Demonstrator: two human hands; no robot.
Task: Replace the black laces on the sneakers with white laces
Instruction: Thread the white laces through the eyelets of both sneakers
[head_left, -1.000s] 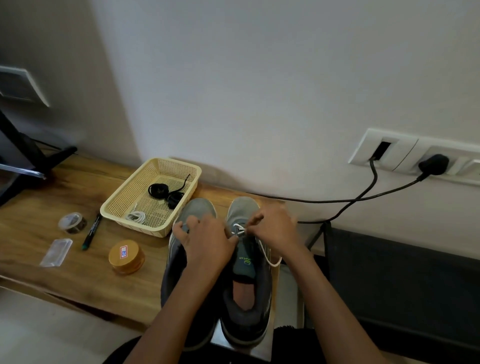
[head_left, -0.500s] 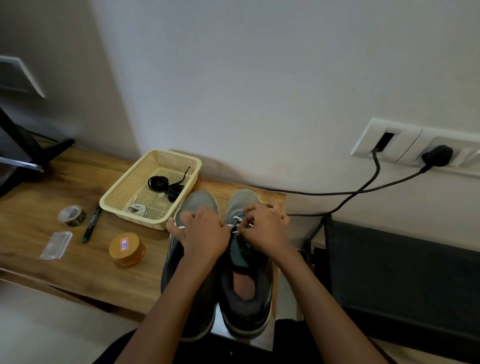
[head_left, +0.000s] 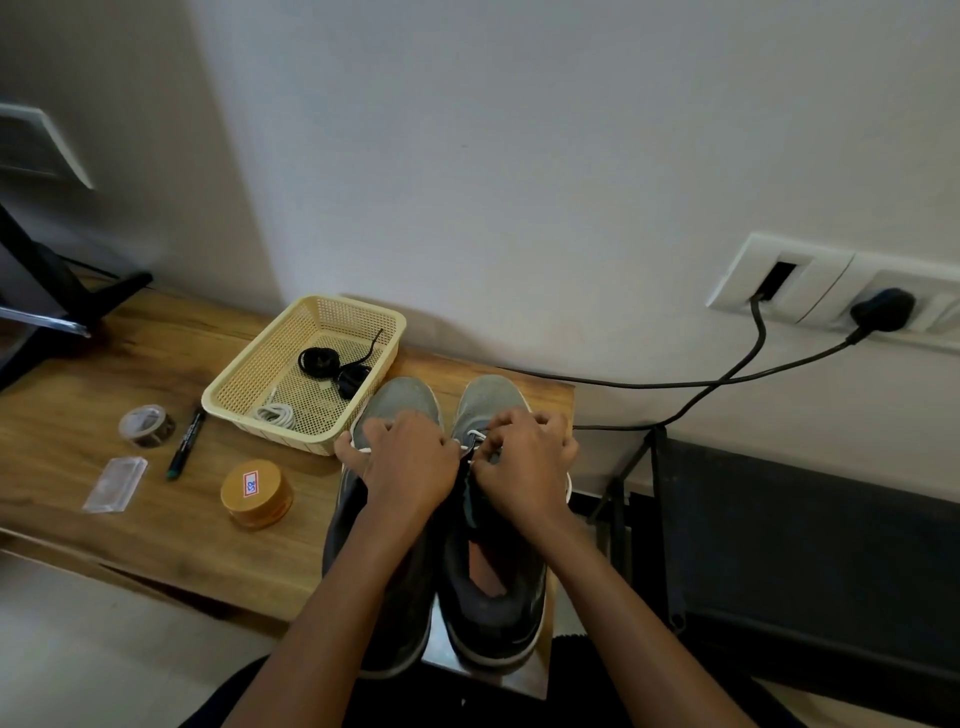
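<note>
- Two grey sneakers stand side by side at the right end of the wooden table. Their toes point to the wall and their heels reach the near edge, so each one's long axis runs straight away from the person.
- The white lace shows as a short loop across the front eyelets of the right-hand sneaker, just wallward of the fingertips and between the two hands.
- The right hand is the nearer one. Its fingers are curled tight at that loop, and I'd say they are pinching the lace.
- The left hand lies over the throat of the left-hand sneaker. Its knuckles are up and its fingers are bent down toward the gap between the shoes. Whether it grips lace, tongue or nothing, I cannot tell.
- Judging by this, the next pull would go along the shoe toward the heel, or across to the facing eyelet, led by the right hand.
- The black laces lie coiled in the basket, which touches the left-hand sneaker's toe on the table's far side. A spare white lace lies in the basket's near corner.
</note>
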